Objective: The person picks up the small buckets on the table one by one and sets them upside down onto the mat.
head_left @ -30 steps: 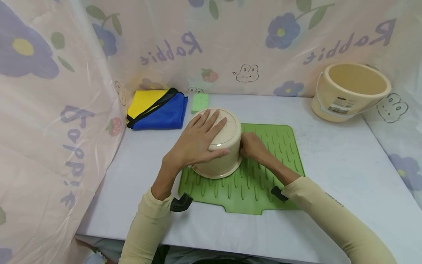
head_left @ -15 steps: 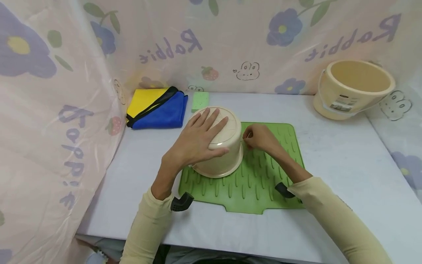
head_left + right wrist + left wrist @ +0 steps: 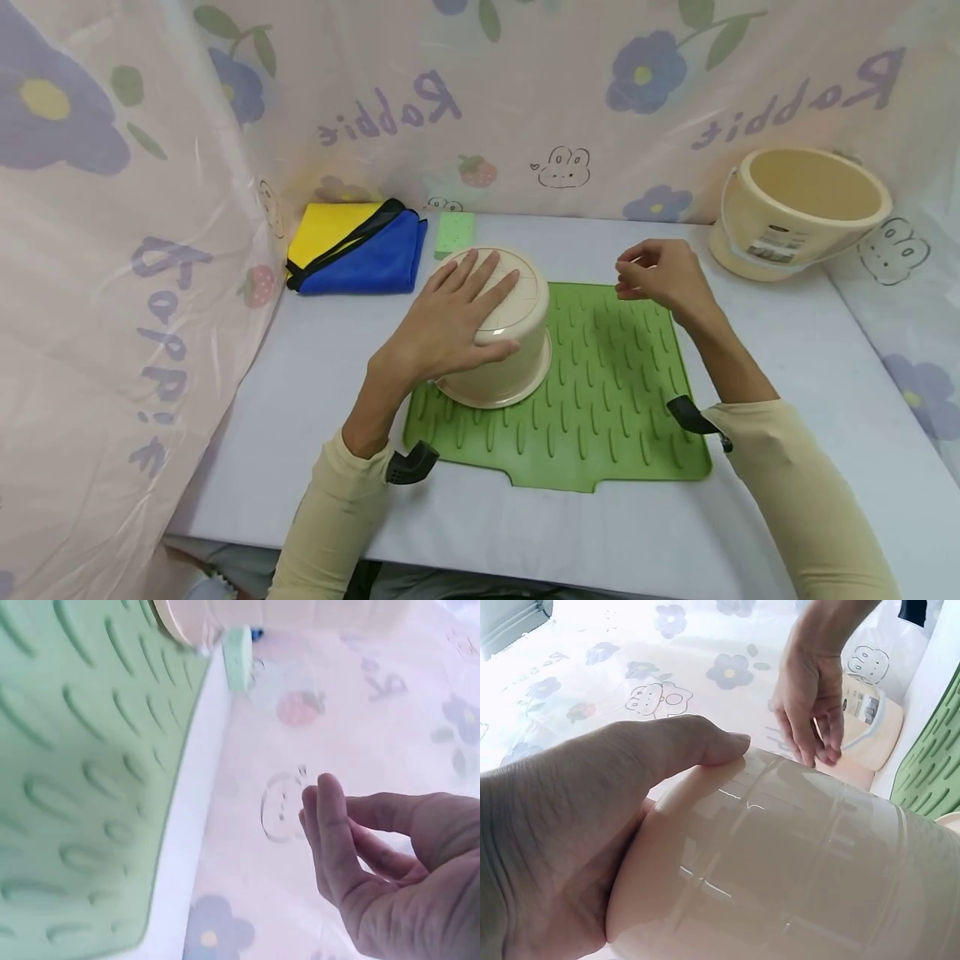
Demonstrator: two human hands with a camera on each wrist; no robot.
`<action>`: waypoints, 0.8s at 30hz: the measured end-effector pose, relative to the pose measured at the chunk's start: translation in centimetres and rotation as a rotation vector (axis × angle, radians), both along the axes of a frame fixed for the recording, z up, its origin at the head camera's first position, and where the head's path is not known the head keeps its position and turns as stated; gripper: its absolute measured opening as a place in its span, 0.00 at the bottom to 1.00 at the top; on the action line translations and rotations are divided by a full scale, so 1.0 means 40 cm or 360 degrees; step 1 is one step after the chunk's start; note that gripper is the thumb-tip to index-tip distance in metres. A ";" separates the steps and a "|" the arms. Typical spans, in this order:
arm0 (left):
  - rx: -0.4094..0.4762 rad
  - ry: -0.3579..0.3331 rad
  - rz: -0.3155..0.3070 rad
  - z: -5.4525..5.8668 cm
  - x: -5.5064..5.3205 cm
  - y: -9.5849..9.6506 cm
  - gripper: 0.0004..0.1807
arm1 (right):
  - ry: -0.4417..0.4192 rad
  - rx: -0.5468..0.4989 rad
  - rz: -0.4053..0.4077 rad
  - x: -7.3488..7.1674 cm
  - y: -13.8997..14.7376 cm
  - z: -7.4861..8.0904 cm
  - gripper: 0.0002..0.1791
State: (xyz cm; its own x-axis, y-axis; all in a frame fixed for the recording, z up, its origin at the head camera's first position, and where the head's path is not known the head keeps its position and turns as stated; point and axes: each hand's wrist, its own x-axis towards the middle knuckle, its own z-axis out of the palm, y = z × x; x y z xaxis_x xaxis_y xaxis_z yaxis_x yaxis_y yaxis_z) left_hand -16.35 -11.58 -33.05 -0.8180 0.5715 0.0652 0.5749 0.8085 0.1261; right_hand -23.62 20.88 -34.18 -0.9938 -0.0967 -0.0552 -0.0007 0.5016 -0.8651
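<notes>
A small cream bucket [image 3: 510, 350] stands upside down on a green ridged mat [image 3: 600, 392]. My left hand [image 3: 442, 321] rests on its upturned base with the fingers spread, and the thumb lies along the side. In the left wrist view, that thumb touches the glossy bucket wall [image 3: 780, 855]. My right hand [image 3: 663, 275] hovers over the mat's far right corner, apart from the bucket. Its fingers bend loosely, and the right wrist view shows nothing between thumb and fingertips [image 3: 330, 795].
At the back left lies a folded yellow and blue cloth [image 3: 360, 250] with black edging. A light green sponge [image 3: 454, 233] sits beside it, behind the upturned bucket. Another cream bucket [image 3: 795, 208] stands upright at the back right, its white handle hanging down. A printed curtain [image 3: 510, 108] encloses the table.
My right hand has come away from the small bucket's right side and moved up and to the right. My left hand has stayed on the bucket's base.
</notes>
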 end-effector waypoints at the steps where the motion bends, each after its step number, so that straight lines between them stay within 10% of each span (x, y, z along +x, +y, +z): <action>1: -0.0001 -0.0002 -0.0002 0.000 0.000 0.001 0.48 | 0.0015 -0.0043 -0.0032 -0.003 0.016 0.004 0.18; 12: -0.0006 -0.0005 -0.0007 -0.002 -0.002 -0.003 0.48 | -0.0002 -0.1050 -0.0618 -0.052 0.183 0.061 0.07; 19: 0.0019 -0.0004 -0.0009 -0.001 0.001 -0.008 0.49 | -0.0065 -0.1399 -0.1032 -0.099 0.288 0.071 0.02; 24: 0.0034 0.0010 -0.0017 -0.003 0.001 -0.010 0.49 | -0.0204 -0.1507 -0.1214 -0.115 0.346 0.068 0.32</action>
State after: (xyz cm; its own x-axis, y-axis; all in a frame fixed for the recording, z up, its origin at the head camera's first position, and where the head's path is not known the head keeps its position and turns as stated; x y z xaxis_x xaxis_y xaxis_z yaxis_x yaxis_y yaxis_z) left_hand -16.30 -11.96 -33.17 -0.8115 0.5785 0.0828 0.5842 0.7995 0.1396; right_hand -28.22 34.72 -31.45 -0.8059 0.4533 -0.3809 0.1300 -0.4921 -0.8608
